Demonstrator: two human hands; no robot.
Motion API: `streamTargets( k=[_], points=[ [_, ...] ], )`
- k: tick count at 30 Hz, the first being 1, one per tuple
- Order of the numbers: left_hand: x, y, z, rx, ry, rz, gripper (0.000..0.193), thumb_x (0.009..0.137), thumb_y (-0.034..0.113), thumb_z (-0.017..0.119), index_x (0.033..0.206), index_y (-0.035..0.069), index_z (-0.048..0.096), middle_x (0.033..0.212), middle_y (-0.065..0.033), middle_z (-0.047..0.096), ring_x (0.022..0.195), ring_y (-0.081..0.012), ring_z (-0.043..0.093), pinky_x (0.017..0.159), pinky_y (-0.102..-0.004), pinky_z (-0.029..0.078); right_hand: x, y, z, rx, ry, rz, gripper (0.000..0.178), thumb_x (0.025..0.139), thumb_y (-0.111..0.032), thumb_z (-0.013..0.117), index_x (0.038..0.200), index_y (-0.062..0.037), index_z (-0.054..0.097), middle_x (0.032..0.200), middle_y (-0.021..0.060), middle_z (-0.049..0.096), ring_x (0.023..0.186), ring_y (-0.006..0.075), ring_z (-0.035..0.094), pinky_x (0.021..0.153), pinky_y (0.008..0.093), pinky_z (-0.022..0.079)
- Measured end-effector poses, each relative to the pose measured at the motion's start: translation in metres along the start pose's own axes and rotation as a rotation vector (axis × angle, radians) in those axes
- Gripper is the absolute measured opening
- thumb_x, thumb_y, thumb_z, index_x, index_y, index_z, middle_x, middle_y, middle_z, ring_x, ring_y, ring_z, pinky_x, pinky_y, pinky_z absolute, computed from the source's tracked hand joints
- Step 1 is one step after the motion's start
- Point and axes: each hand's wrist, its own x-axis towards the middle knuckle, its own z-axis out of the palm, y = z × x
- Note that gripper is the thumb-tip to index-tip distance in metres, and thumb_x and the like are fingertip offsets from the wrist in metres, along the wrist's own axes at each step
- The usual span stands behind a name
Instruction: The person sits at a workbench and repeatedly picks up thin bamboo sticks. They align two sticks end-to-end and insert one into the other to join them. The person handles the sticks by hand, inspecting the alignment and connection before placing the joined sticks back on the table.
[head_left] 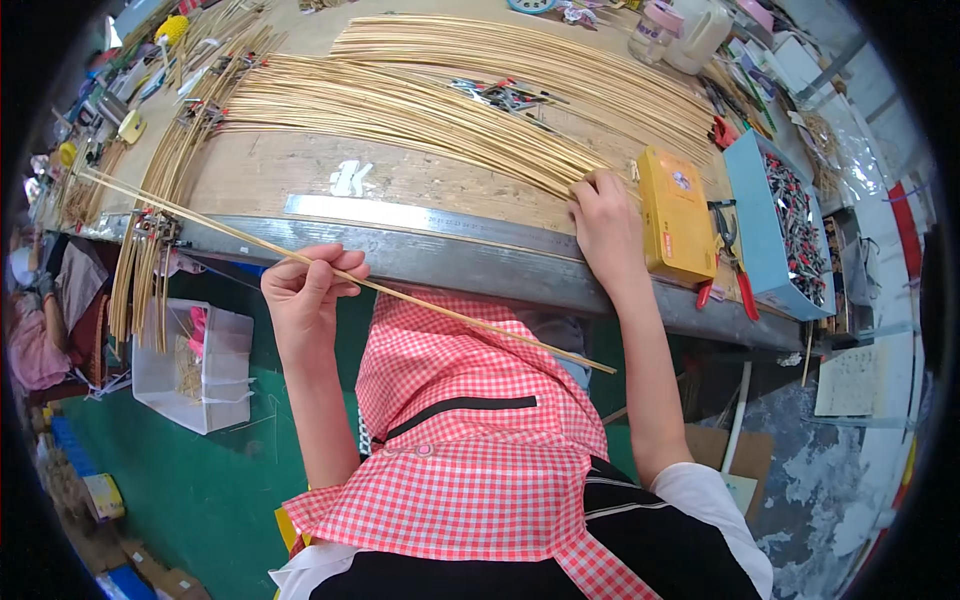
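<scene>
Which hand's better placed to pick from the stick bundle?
Right, probably: right hand is at one end of the stick bundle; left hand is occupied, pinching at least one loose stick.

Slim tan cane (480, 322), slanted, cane bundle (400, 112), flat

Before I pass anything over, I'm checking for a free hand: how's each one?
Left hand: closed, pinching at least one thin tan stick.
Right hand: curled at the stick bundle; grip cannot be told.

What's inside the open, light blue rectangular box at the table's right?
The light blue rectangular box holds a heap of small black, red and silvery pieces. The box's bottom and anything beneath the top layer are covered.
</scene>
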Motion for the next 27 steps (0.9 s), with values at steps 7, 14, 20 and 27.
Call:
streamTargets(
  k=[7, 14, 20, 27],
  points=[
    [-0.0002, 0.0031, -0.0058, 0.0, 0.051, 0.025, 0.019, 0.09, 0.006, 0.058, 0.099, -0.01, 0.062, 0.086, -0.0214, 0.068, 0.075, -0.0274, 0.07, 0.061, -0.0278, 0.058, 0.001, 0.0004, 0.0079, -0.05, -0.008, 0.027, 0.01, 0.072, 0.002, 0.054, 0.082, 0.0013, 0.055, 0.094, 0.0145, 0.053, 0.092, 0.0324, 0.054, 0.078, 0.0412, 0.046],
    [-0.0001, 0.002, -0.0009, -0.008, 0.018, 0.009, 0.021, 0.09, 0.008, 0.06, 0.1, -0.009, 0.062, 0.087, -0.0213, 0.068, 0.075, -0.0269, 0.07, 0.061, -0.0278, 0.058, 0.0031, -0.0008, 0.0087, -0.085, -0.033, 0.018, 0.01, 0.073, 0.003, 0.053, 0.082, 0.002, 0.055, 0.095, 0.0148, 0.053, 0.094, 0.0323, 0.054, 0.079, 0.0415, 0.046],
    [-0.0004, 0.0005, -0.0019, 0.023, 0.055, 0.005, 0.02, 0.091, 0.011, 0.06, 0.098, -0.007, 0.062, 0.085, -0.0196, 0.067, 0.072, -0.0269, 0.069, 0.059, -0.0286, 0.057, -0.0004, -0.0021, 0.005, -0.044, -0.024, 0.037, 0.009, 0.072, 0.004, 0.052, 0.081, 0.0025, 0.055, 0.094, 0.0151, 0.053, 0.094, 0.0324, 0.054, 0.08, 0.0416, 0.046],
    [0.0002, 0.0039, -0.0002, 0.043, 0.035, 0.01, 0.02, 0.091, 0.012, 0.059, 0.099, -0.006, 0.062, 0.085, -0.0186, 0.068, 0.073, -0.0258, 0.069, 0.059, -0.0288, 0.057, -0.0006, -0.0022, 0.0038, -0.041, -0.03, 0.008, 0.01, 0.073, 0.006, 0.051, 0.083, 0.0023, 0.053, 0.092, 0.0169, 0.054, 0.092, 0.0347, 0.054, 0.078, 0.0418, 0.045]
  ],
)
